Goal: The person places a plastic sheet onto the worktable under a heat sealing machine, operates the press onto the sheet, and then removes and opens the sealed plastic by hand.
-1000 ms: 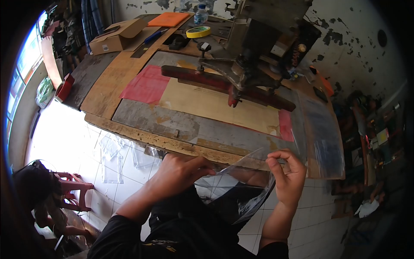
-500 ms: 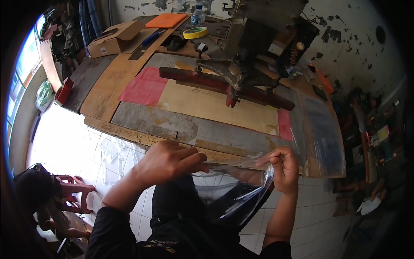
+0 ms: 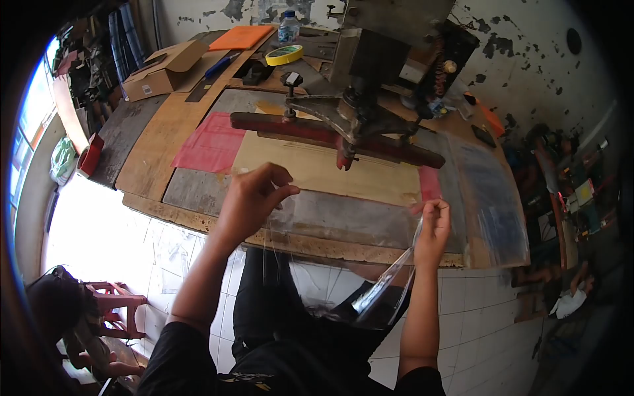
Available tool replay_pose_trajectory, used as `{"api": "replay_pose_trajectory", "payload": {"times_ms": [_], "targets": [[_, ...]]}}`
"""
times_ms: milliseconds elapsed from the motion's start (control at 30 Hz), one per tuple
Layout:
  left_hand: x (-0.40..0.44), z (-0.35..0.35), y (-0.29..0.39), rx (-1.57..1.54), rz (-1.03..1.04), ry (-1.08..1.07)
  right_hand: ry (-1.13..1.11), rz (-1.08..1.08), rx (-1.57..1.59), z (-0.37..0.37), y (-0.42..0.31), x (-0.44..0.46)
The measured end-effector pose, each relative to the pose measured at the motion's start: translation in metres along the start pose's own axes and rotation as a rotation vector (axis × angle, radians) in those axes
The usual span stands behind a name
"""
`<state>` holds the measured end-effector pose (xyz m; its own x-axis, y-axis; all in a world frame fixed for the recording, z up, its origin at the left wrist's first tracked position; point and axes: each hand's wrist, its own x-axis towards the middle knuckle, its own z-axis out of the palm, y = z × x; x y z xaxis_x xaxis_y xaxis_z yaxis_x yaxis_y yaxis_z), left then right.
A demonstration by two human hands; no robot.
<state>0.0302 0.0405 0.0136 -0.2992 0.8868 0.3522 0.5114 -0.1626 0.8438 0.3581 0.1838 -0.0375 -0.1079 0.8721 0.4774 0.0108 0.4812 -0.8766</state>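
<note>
One clear plastic sheet (image 3: 382,290) hangs between the left hand (image 3: 247,203) and the right hand (image 3: 432,231), at the front edge of the workbench (image 3: 155,148), its lower part sagging over the person's lap. The left thumb and forefinger are drawn together at the sheet's left side; the right thumb and fingers pinch its gathered right corner, from which a shiny fold runs down. Directly beyond the hands lies a cream sheet (image 3: 317,168), with a red patch (image 3: 206,142) showing at its left end and a smaller one at its right. Above the cream sheet stands a press (image 3: 376,59) with a long horizontal bar (image 3: 264,123). Toward the rear left of the bench are a cardboard box (image 3: 148,84), an orange folder (image 3: 241,38), a yellow tape roll (image 3: 284,59) and a plastic bottle (image 3: 288,31).
</note>
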Motion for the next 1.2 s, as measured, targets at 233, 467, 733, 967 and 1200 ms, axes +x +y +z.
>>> {"api": "replay_pose_trajectory", "payload": {"times_ms": [233,467,733,967,1200], "targets": [[-0.030,0.018,-0.040,0.011,0.047,0.098,-0.077,0.182,0.015,0.000,0.019,-0.006],[-0.028,0.008,-0.025,-0.250,-0.203,-0.169,0.000,0.214,0.057,0.000,0.019,-0.006],[-0.033,0.021,-0.040,0.250,0.376,0.186,0.121,0.074,0.119,0.001,0.019,-0.010],[-0.028,0.011,-0.035,0.069,-0.034,-0.044,0.054,0.214,0.064,-0.003,0.013,-0.010],[-0.024,0.022,-0.038,-0.538,-0.152,-0.035,0.066,0.230,0.032,-0.002,0.017,-0.011]]}}
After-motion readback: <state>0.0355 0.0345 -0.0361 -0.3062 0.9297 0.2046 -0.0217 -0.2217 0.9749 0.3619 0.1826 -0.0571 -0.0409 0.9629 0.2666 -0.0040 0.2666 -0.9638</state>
